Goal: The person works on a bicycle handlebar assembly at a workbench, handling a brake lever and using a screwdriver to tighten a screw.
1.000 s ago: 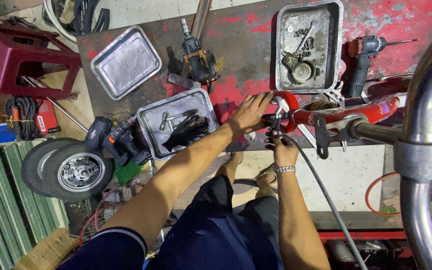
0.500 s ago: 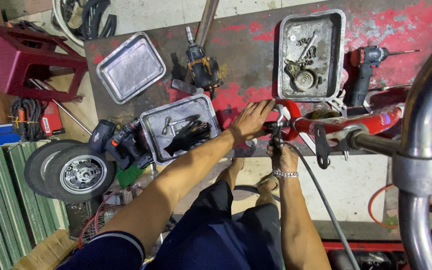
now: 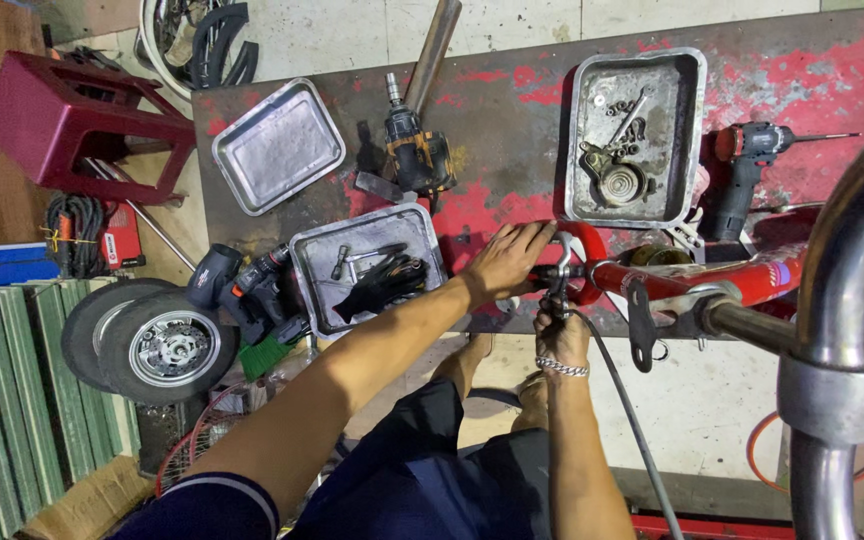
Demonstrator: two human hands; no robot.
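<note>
Since the earlier frames the view has drifted a little and the left hand (image 3: 504,265) has stayed pressed at the end of the red frame (image 3: 697,280), its fingers now spread flat and slightly farther over the curved red end, while the right hand (image 3: 560,335) remains just below it. The left hand's fingers lie open, resting on the frame rather than wrapped around it. The right hand's fingers are curled closed around a slim metal tool (image 3: 559,275) (its exact kind is too small to tell) that stands upright against the frame's end, with a dark cable (image 3: 627,420) running down past the wrist, which wears a metal bracelet (image 3: 561,367). The red frame lies across the near edge of the worn red table (image 3: 512,110), reaching rightward to a thick grey pipe (image 3: 832,300) close to the camera. Just left of the left forearm sits a metal tray (image 3: 317,270) holding a black glove (image 3: 384,280) and small tools. Farther back stand an empty tray (image 3: 277,145), a yellow-and-black power driver (image 3: 417,150), a deeper tray of small parts (image 3: 687,130) and a red drill (image 3: 747,165). On the floor to the left lie a small wheel (image 3: 167,345) and a dark red stool (image 3: 77,125).
</note>
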